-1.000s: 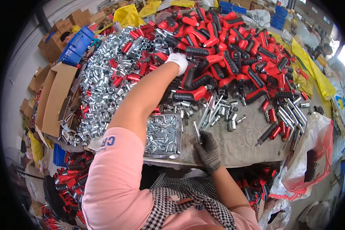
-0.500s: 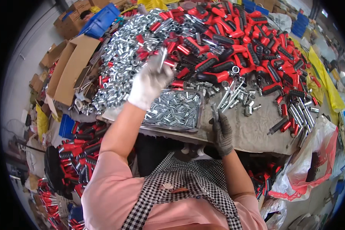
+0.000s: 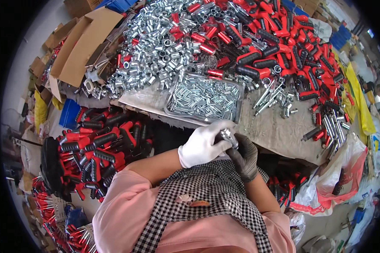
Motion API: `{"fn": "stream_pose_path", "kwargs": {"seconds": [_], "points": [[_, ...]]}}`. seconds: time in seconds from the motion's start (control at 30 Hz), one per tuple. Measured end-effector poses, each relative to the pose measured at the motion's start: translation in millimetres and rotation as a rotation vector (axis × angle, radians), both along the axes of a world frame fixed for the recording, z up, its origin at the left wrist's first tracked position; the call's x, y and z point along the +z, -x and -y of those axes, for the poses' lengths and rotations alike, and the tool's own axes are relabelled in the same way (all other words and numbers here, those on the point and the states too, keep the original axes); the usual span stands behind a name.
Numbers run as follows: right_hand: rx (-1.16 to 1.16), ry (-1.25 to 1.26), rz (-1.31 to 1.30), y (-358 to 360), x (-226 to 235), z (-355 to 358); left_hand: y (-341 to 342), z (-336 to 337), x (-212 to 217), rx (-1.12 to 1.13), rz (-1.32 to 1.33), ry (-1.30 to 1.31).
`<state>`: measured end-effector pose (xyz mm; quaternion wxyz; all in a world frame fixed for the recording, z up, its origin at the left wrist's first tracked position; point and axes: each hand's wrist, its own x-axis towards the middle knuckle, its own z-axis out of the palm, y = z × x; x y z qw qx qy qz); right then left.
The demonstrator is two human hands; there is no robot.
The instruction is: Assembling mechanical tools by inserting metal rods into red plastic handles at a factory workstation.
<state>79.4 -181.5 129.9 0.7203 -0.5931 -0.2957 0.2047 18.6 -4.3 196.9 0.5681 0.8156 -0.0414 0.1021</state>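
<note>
In front of my apron, my left hand (image 3: 204,144), in a white glove, meets my right hand (image 3: 245,158) in a dark grey one. Both are closed on a shiny silver metal tube (image 3: 229,137), which tilts between thumbs and fingers. Its lower part is hidden by the gloves, so whether it is one piece or two I cannot tell. Just beyond my hands, a clear shallow tray (image 3: 243,96) full of small silver pins (image 3: 204,98) stands at the table's near edge.
Silver collars (image 3: 156,55) heap up at far left, red-and-black handles (image 3: 278,50) at far right. Loose rods (image 3: 269,96) lie on the table cloth (image 3: 283,130). A cardboard box (image 3: 82,50) stands left; more handles (image 3: 101,152) fill the space below. A plastic bag (image 3: 329,185) hangs at right.
My left hand has come back from the far heap with a silver piece and joined my right hand, which has drawn nearer my body. The view has shifted slightly.
</note>
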Motion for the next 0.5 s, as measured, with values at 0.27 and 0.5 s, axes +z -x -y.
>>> {"fn": "stream_pose_path", "kwargs": {"seconds": [0.27,0.5], "points": [[0.169,-0.338,-0.217,12.3,-16.0,-15.0,-19.8,-4.5,-4.6,-0.246,0.115,-0.224],[0.092,-0.364,-0.614,-42.6,-18.3,21.6,-80.8,-45.2,19.2,0.078,0.013,-0.441]]}}
